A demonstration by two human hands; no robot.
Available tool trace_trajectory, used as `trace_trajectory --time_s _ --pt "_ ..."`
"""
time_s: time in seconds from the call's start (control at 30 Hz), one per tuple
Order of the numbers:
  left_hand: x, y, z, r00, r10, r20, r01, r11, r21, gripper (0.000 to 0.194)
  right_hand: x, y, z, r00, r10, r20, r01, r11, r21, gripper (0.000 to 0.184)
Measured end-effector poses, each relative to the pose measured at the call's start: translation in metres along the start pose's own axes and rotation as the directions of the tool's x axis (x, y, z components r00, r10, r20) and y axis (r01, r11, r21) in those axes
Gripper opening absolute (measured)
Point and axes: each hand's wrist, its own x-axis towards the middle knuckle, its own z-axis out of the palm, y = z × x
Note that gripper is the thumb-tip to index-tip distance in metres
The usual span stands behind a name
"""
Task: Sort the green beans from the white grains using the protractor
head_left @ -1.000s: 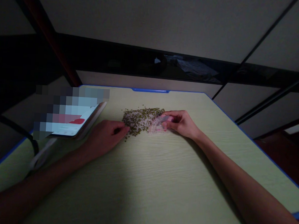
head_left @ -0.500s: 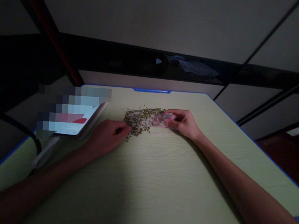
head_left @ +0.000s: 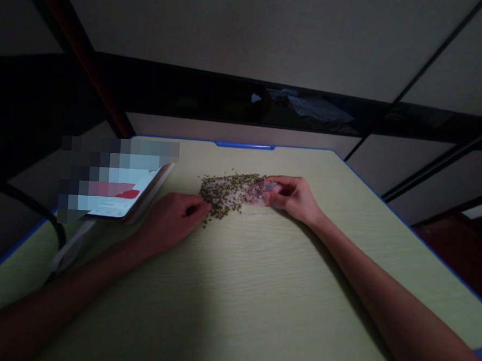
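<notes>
Small green beans (head_left: 224, 193), like mung beans, lie in a loose patch on the table, with a pale, pinkish area showing between them. At the patch's left edge, my left hand (head_left: 177, 215) rests with curled fingers pressed together. Its fingertips touch the outermost beans, and whatever they may hold is hidden. On the right side, my right hand (head_left: 295, 197) pinches a clear, pink-tinted piece of plastic (head_left: 254, 194) between thumb and fingers. This plastic reaches left to the beans; whether it is a bag or a container I cannot tell.
A tablet-like device (head_left: 117, 197) with a lit, partly blurred screen stands tilted at the left. A pale strap (head_left: 71, 246) and a dark cable (head_left: 60, 229) lie near it. The pale wood-grain table (head_left: 242, 289) has a blue rim. Cabinet panels (head_left: 242, 33) rise behind it.
My right hand has shifted very slightly left with the plastic. My left hand and the beans look the same.
</notes>
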Motion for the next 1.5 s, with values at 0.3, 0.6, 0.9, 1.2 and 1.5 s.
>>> trace_trajectory --time_s 0.3,0.6,0.9,1.2,1.5 --pt "-0.0002 -0.001 0.0001 1.0 0.007 -0.009 -0.007 1.0 0.003 0.036 -0.0018 0.0014 -0.002 0.997 -0.011 0.071 0.013 0.999 -0.031 0.034" --pt "0.0001 0.001 -0.0002 1.0 0.0 -0.008 0.0 1.0 0.013 0.036 -0.0017 0.0007 -0.002 0.995 -0.002 0.104 0.003 1.0 -0.009 0.034" --pt "0.0007 -0.0024 0.0018 1.0 0.004 -0.013 -0.004 1.0 -0.001 0.036 -0.0021 0.0013 -0.0032 0.989 0.014 0.146 -0.014 1.0 -0.002 0.038" --pt "-0.0001 -0.0043 0.0022 1.0 0.023 -0.018 -0.023 1.0 0.005 0.036 -0.0037 -0.0023 0.0015 0.991 -0.002 0.132 0.004 1.0 -0.019 0.038" --pt "0.0004 -0.0021 0.0007 1.0 0.004 -0.011 -0.004 1.0 0.001 0.036 -0.0037 -0.0025 0.0001 0.985 0.024 0.171 -0.025 1.0 0.007 0.032"
